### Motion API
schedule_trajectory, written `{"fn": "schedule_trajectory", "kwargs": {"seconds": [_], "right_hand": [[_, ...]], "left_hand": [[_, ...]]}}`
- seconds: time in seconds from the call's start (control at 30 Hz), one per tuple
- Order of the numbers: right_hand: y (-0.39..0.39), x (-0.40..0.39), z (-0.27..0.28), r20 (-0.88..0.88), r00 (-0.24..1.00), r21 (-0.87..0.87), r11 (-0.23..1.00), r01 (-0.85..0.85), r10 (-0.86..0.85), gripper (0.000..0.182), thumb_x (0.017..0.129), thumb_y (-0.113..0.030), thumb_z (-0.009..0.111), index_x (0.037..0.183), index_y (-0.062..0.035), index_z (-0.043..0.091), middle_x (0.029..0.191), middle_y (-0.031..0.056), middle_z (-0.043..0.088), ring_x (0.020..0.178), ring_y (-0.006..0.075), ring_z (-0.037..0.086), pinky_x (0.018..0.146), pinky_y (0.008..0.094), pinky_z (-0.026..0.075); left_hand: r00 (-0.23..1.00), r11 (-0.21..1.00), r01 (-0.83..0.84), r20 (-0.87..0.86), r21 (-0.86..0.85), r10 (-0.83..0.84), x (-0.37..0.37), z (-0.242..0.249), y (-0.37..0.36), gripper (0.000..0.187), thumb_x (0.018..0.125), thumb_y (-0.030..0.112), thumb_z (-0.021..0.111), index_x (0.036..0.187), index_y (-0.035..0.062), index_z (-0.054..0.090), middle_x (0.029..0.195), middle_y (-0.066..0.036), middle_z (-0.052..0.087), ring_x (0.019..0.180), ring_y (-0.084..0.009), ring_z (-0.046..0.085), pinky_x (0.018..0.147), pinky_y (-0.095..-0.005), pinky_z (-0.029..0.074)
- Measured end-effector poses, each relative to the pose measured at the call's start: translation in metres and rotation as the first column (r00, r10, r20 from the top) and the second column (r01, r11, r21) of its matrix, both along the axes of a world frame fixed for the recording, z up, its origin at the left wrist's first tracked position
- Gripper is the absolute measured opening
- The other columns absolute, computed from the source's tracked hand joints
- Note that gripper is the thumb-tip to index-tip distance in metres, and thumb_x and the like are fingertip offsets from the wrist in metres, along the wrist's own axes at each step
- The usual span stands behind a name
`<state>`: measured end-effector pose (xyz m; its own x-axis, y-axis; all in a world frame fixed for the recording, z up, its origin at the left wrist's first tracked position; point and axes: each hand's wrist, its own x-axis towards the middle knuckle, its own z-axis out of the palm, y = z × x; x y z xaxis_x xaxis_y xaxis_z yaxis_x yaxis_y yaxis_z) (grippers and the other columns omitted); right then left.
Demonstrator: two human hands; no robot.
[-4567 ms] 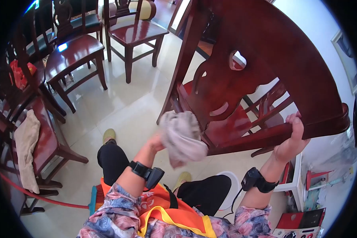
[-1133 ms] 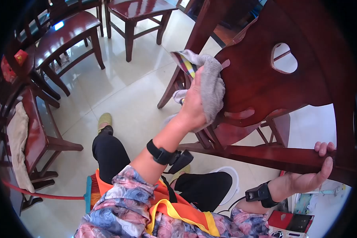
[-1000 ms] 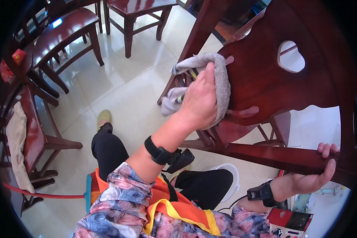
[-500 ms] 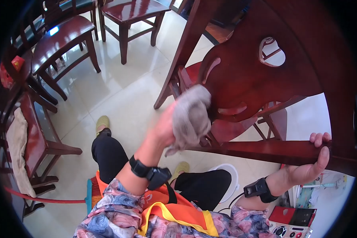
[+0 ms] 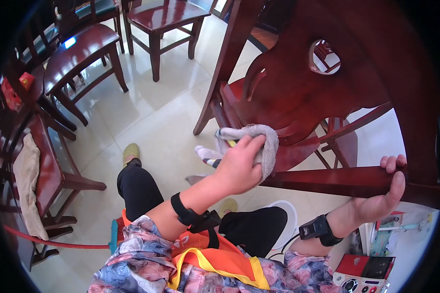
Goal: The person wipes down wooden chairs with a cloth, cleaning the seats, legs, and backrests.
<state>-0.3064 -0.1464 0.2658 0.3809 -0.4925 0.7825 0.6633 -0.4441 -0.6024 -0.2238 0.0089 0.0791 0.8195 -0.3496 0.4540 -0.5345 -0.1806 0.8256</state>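
My left hand (image 5: 239,165) is closed on a grey cloth (image 5: 269,151), with a striped, patterned part hanging loose on its left side. The cloth is against or very near the lower part of the carved back panel of a dark red wooden chair (image 5: 298,102); the exact contact is hidden. My right hand (image 5: 388,188) wraps round the chair's side rail (image 5: 327,180) near its right end, thumb on the near side and fingertips showing over the far side.
Other dark red chairs (image 5: 90,49) stand at the left and back. A beige cloth (image 5: 27,185) lies on one seat. A white bucket (image 5: 291,219) sits behind my knee. A broom (image 5: 116,234) with a red handle is at left; a red-and-white device (image 5: 362,273) is at lower right.
My left hand has moved right with the grey cloth and turned, so its back and fingers now show. The chair back has shifted slightly in view. My right hand keeps its hold.
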Motion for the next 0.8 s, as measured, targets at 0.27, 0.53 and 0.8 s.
{"fn": "schedule_trajectory", "kwargs": {"seconds": [0.27, 0.53, 0.8], "right_hand": [[-0.007, -0.001, -0.002, -0.009, 1.0, -0.062, 0.998, -0.03, 0.03, 0.03, 0.077, -0.023, 0.058, 0.098, -0.0009, 0.056, 0.089, 0.0075, 0.053, 0.083, 0.0156, 0.049, 0.081, 0.0293, 0.039], [-0.031, -0.002, -0.018, -0.048, 0.832, 0.175, 0.825, -0.538, 0.553, 0.032, 0.084, -0.027, 0.054, 0.102, -0.0001, 0.054, 0.093, 0.0085, 0.053, 0.085, 0.0177, 0.047, 0.079, 0.0322, 0.039], [-0.076, 0.038, -0.089, -0.696, -0.026, 0.621, 0.583, -0.523, 0.718, 0.033, 0.09, -0.022, 0.056, 0.115, -0.0009, 0.055, 0.097, 0.006, 0.059, 0.088, 0.0143, 0.058, 0.08, 0.028, 0.047]], "left_hand": [[0.242, 0.212, -0.067, -0.222, -0.975, -0.944, 0.005, -0.015, 0.038, 0.048, 0.086, 0.009, 0.058, 0.13, 0.0056, 0.04, 0.115, -0.007, 0.056, 0.098, -0.0165, 0.058, 0.084, -0.0311, 0.049], [0.542, 0.516, 0.379, -0.267, -0.768, -0.797, 0.011, -0.025, 0.054, 0.042, 0.09, 0.012, 0.049, 0.13, 0.0004, 0.041, 0.12, -0.012, 0.054, 0.106, -0.0217, 0.056, 0.091, -0.0337, 0.047], [0.582, 0.661, 0.178, -0.464, -0.729, -0.668, -0.02, 0.012, 0.049, 0.039, 0.088, 0.008, 0.048, 0.124, -0.0044, 0.046, 0.119, -0.015, 0.054, 0.104, -0.022, 0.055, 0.092, -0.0334, 0.045]]}}
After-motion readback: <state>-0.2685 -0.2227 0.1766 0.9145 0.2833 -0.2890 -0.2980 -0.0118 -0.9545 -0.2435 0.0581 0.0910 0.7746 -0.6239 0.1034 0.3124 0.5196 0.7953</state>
